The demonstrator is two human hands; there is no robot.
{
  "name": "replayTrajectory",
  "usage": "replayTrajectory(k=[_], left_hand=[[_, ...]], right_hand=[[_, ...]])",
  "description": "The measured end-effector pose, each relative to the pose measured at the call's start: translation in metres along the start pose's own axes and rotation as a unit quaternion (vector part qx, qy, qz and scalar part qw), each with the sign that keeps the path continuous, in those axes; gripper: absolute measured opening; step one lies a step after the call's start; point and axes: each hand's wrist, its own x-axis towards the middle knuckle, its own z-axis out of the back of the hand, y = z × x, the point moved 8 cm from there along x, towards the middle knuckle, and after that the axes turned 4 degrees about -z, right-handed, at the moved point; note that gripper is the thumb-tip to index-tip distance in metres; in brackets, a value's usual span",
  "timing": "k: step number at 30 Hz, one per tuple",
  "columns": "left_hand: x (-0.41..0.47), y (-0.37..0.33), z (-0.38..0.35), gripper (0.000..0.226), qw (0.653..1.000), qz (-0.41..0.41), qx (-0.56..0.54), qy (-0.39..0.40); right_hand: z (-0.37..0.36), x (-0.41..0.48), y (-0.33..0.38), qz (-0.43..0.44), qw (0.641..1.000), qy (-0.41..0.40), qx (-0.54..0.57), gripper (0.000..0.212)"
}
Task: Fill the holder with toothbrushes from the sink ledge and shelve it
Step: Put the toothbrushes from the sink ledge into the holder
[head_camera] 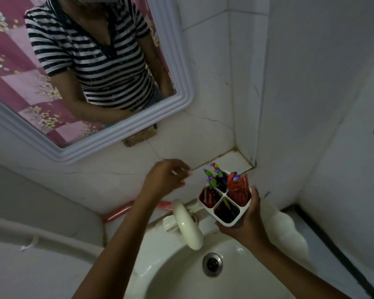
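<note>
My right hand [244,223] grips a white four-compartment holder [205,207] from below and the right, above the sink's back edge. Several purple and green toothbrushes [213,175] stand in its far compartment. A red toothpaste tube [239,190] fills the right one and another red tube [208,198] the left one. My left hand [166,178] hovers just left of the holder with loosely curled fingers and holds nothing. A red toothbrush [117,213] lies on the ledge behind my left forearm.
A cream tap [188,225] arches over the white basin [164,275] with its drain [212,264]. A small tiled corner shelf [233,161] sits behind the holder. A white-framed mirror [181,78] hangs on the tiled wall, with a brown block [140,135] under it.
</note>
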Motion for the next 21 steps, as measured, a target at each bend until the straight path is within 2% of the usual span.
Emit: replayTrajectory(k=[2, 6, 8, 11, 13, 14, 16, 18, 21], left_hand=[[-0.002, 0.033, 0.015, 0.016, 0.995, 0.021, 0.096, -0.035], [-0.022, 0.100, -0.040, 0.034, 0.950, 0.056, 0.264, 0.158], [-0.032, 0.112, -0.067, 0.036, 0.933, 0.008, 0.305, 0.192], [-0.039, 0.102, -0.088, 0.027, 0.924, -0.085, 0.327, 0.181], [-0.038, 0.090, -0.091, 0.025, 0.914, -0.111, 0.346, 0.181], [-0.034, 0.081, -0.089, 0.026, 0.902, -0.152, 0.376, 0.149], [-0.026, 0.076, -0.079, 0.019, 0.924, -0.128, 0.335, 0.135], [-0.020, 0.081, -0.055, 0.022, 0.963, -0.043, 0.255, 0.083], [-0.018, 0.068, -0.008, 0.016, 0.999, 0.031, 0.028, -0.025]], right_hand=[[0.000, 0.000, 0.000, -0.001, 1.000, -0.004, 0.005, 0.146], [-0.001, 0.000, -0.001, 0.007, 1.000, -0.006, 0.005, 0.146], [-0.001, 0.000, -0.002, 0.008, 1.000, -0.005, 0.006, 0.147], [-0.003, 0.000, -0.002, 0.005, 1.000, -0.004, 0.003, 0.147], [-0.002, 0.000, -0.003, 0.005, 1.000, -0.006, 0.001, 0.147], [-0.002, 0.001, -0.003, 0.006, 1.000, -0.006, 0.001, 0.147], [-0.002, 0.001, -0.005, 0.004, 1.000, -0.004, 0.002, 0.147], [-0.002, 0.002, -0.007, 0.001, 1.000, -0.003, 0.004, 0.147], [-0.002, 0.002, -0.009, -0.004, 1.000, -0.001, 0.003, 0.148]])
